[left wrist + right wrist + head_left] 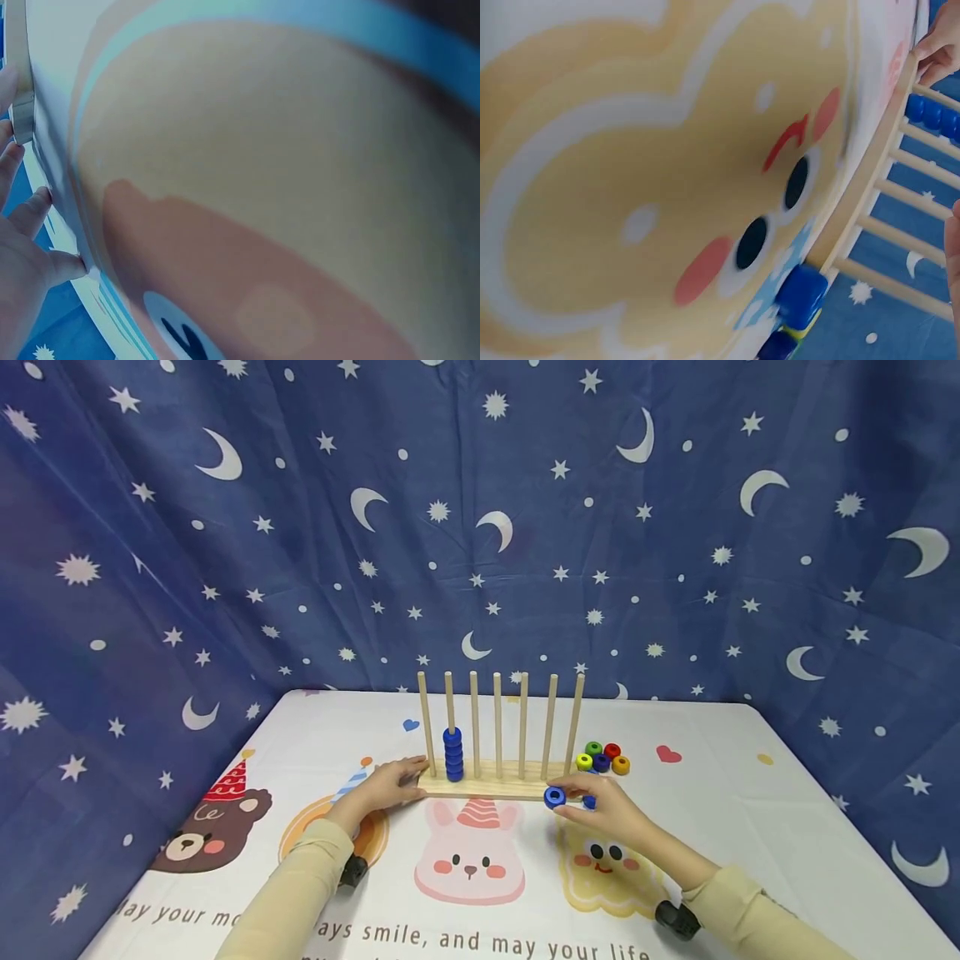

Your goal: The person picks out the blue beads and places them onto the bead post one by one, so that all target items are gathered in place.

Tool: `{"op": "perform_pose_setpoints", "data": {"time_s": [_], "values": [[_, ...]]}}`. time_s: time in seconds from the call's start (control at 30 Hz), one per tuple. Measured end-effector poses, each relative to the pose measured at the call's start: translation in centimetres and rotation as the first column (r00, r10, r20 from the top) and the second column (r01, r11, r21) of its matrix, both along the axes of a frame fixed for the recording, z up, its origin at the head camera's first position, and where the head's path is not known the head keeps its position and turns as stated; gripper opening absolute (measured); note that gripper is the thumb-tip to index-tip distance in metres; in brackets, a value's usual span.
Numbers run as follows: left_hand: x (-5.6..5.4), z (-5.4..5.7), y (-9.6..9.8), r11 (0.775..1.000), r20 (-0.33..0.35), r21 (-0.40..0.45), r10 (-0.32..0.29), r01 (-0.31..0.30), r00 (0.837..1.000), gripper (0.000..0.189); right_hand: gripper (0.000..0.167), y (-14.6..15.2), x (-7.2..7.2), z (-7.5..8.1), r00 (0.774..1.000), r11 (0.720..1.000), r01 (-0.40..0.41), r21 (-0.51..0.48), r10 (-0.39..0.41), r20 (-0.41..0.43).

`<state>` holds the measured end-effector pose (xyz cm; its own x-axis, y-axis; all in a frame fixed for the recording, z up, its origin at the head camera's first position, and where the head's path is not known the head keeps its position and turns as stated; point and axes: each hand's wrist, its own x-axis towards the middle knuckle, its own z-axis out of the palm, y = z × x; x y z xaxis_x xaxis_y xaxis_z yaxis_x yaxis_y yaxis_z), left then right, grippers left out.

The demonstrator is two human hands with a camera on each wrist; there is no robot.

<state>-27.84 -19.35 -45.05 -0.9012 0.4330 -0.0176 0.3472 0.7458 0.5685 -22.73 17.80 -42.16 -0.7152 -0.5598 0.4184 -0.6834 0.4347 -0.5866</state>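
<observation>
A wooden rack [480, 789] with several upright pegs stands on the table. Blue ring beads [453, 756] are stacked on its second peg from the left. My left hand [386, 785] grips the left end of the base, fingers behind and thumb toward the front. In front of the base's right end, my right hand [603, 806] pinches a blue ring bead [555, 797] between thumb and fingers, its hole facing the head camera. More blue beads lie partly hidden behind this hand; one blue bead [802, 296] shows beside the base's end in the right wrist view.
Right of the rack lies a cluster of loose beads: green [593, 748], red [612, 750], yellow [584, 762], dark blue [602, 763] and orange [621, 765]. A printed white cloth [705, 793] covers the table. Behind hangs a blue curtain [525, 468] with moons and stars.
</observation>
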Motion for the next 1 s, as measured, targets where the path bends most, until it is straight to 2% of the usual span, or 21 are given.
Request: {"op": "perform_pose_setpoints", "data": {"time_s": [0.13,0.33,0.53,0.7,0.73,0.83,0.93,1.0], "values": [[0.2,-0.1,0.0,1.0,0.004,-0.006,0.004,-0.004,1.0,0.055,0.032,-1.1,0.1,0.0,0.999,0.998,-0.034,-0.049,0.033,-0.029],[0.3,0.0,-0.1,1.0,-0.014,-0.002,-0.005,0.004,1.0,0.054,0.032,-2.5,0.3,0.6,1.0,0.996,-0.002,-0.086,0.0,-0.024],[0.2,0.0,-0.1,1.0,-0.027,-0.014,-0.015,0.014,1.0,0.055,0.035,-3.6,-0.1,1.3,1.0,0.992,0.005,-0.122,-0.005,-0.003],[-0.1,-0.4,-0.5,0.997,-0.034,0.051,-0.049,0.05,0.998,0.059,0.036,-4.3,-0.3,1.9,1.0,0.992,0.023,-0.127,-0.024,-0.005],[-0.2,-0.5,-0.7,0.996,-0.064,0.052,-0.066,0.07,0.996,0.059,0.036,-4.4,-0.4,2.0,1.0,0.992,0.02,-0.127,-0.021,-0.007],[-0.2,-0.6,-0.8,0.994,-0.078,0.063,-0.08,0.085,0.994,0.061,0.034,-4.8,-0.7,2.3,1.0,0.991,0.017,-0.132,-0.019,-0.013],[-0.1,-0.5,-0.6,0.996,-0.066,0.06,-0.066,0.07,0.996,0.059,0.033,-5.3,-1.3,2.6,1.0,0.989,0.02,-0.146,-0.022,-0.015],[0.1,-0.2,-0.3,0.998,-0.031,0.048,-0.042,0.043,0.999,0.057,0.034,-5.6,-1.6,2.9,0.999,0.988,0.025,-0.155,-0.028,-0.019]]}}
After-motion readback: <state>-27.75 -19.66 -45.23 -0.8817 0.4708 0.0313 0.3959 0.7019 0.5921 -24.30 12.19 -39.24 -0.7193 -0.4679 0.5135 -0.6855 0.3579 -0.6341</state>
